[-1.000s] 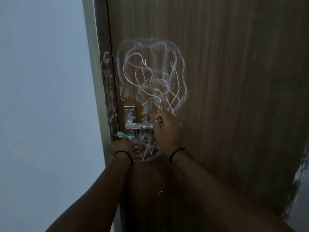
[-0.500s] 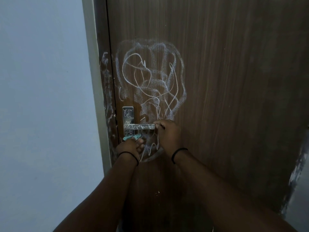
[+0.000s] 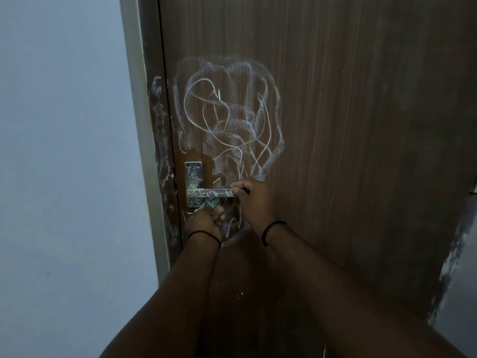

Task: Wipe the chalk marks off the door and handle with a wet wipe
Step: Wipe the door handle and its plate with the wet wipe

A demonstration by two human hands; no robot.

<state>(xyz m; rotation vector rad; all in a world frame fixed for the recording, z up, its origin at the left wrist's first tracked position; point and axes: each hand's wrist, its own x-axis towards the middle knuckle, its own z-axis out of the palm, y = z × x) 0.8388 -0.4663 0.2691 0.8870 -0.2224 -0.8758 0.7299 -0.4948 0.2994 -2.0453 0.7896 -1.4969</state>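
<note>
A brown wooden door (image 3: 348, 125) carries a big tangle of white chalk marks (image 3: 229, 117) above its metal lever handle (image 3: 210, 193), which is scribbled with chalk too, as is its backplate (image 3: 193, 173). My left hand (image 3: 205, 222) pinches a teal wet wipe (image 3: 207, 204) and holds it up against the underside of the handle near the backplate. My right hand (image 3: 255, 202) grips the free end of the lever with curled fingers. More chalk squiggles show between my hands below the handle.
A pale wall (image 3: 64, 177) fills the left side, separated from the door by a light frame (image 3: 140, 125). The door's edge strip (image 3: 161, 140) has white scuffs. A worn, paint-flecked edge (image 3: 454, 254) runs down the right.
My left hand has moved the wipe up and right, from beside the backplate's bottom to under the lever. My right hand has slid down onto the lever's end.
</note>
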